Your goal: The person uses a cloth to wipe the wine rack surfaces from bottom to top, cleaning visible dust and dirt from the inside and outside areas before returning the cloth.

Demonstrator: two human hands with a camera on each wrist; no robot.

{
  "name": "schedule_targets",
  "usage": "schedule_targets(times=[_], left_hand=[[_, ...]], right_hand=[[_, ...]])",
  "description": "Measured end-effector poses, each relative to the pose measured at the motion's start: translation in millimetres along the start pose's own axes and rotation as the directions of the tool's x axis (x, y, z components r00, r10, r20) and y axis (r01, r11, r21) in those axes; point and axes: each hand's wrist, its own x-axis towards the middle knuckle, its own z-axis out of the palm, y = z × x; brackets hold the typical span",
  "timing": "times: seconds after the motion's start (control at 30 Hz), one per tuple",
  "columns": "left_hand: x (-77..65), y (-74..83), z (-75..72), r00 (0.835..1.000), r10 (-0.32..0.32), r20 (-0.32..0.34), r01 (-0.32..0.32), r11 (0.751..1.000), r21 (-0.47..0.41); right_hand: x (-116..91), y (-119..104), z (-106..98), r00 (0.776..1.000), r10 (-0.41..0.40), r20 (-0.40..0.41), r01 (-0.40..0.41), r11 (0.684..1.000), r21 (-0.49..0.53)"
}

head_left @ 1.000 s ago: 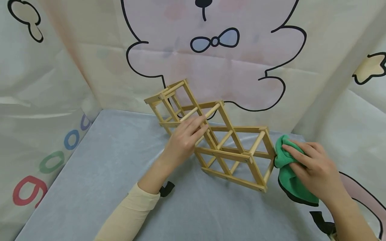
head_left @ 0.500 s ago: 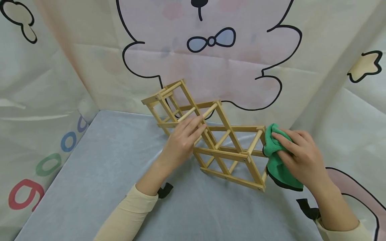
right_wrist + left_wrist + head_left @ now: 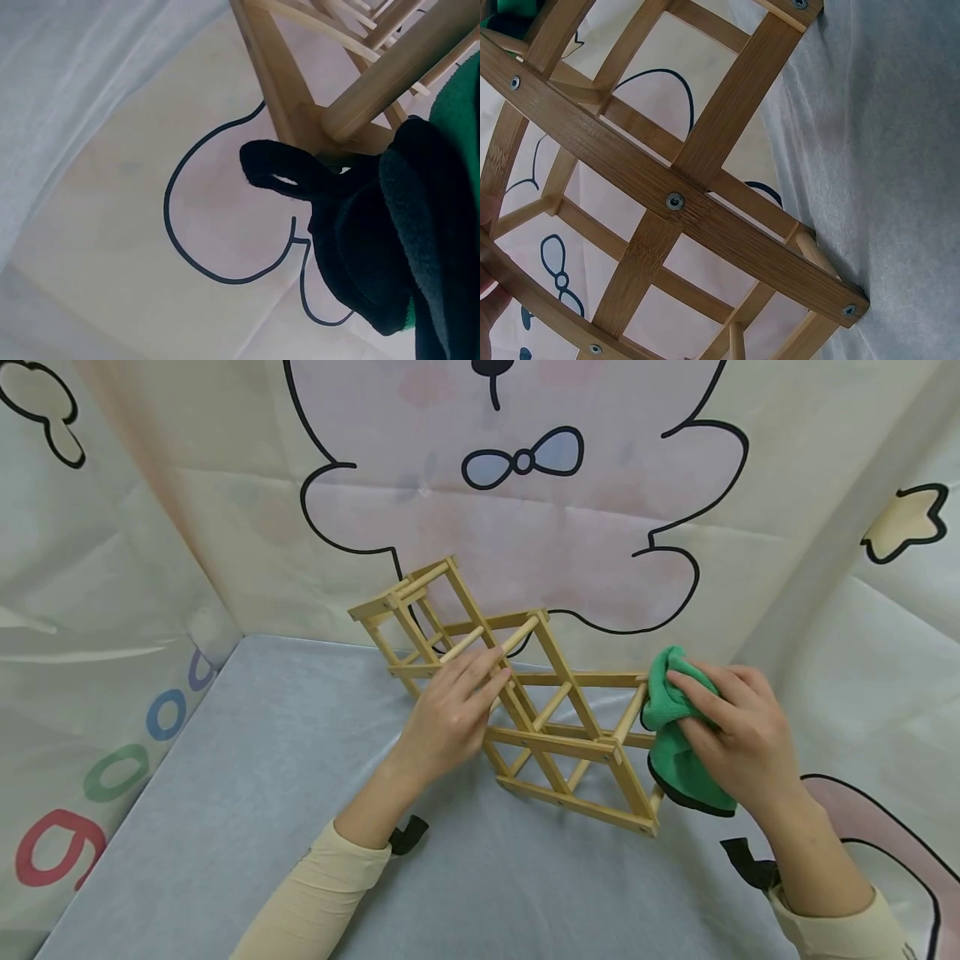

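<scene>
A wooden lattice rack (image 3: 555,744), like a folding wine rack, stands tilted on the table, its left end higher. My left hand (image 3: 453,714) grips it near the middle; fingers (image 3: 487,307) show at a slat along the left edge of the left wrist view. At the rack's right end, my right hand (image 3: 742,735) holds a green cloth (image 3: 693,777) with dark edging, bunched between fingers and thumb. The cloth overlaps the end bars and hides part of them. In the right wrist view, the cloth's dark edging (image 3: 367,232) and a loop lie right by a corner joint.
Pale blue fabric covers the table (image 3: 285,793). Behind it hangs a sheet (image 3: 420,427) printed with a cartoon animal and bow tie, close to the rack. A side sheet (image 3: 97,610) with coloured letters borders the left edge. Black straps (image 3: 750,864) hang at both wrists.
My right hand has moved left and upward with the green cloth, bringing it over the rack's right end. The left hand keeps its place on the rack; the view has shifted slightly.
</scene>
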Motion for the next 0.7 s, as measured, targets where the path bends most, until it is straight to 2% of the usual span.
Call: schedule_targets(times=[0.33, 0.7], left_hand=[[1.1, 0.0, 0.2, 1.0, 0.006, -0.001, -0.006, 1.0, 0.009], [-0.7, -0.8, 0.4, 1.0, -0.005, -0.005, 0.005, 1.0, 0.004]], right_hand=[[-1, -13, 3, 0.999, -0.041, 0.001, 0.041, 0.999, 0.007], [2, -35, 2, 0.986, -0.157, 0.064, 0.153, 0.986, 0.062]])
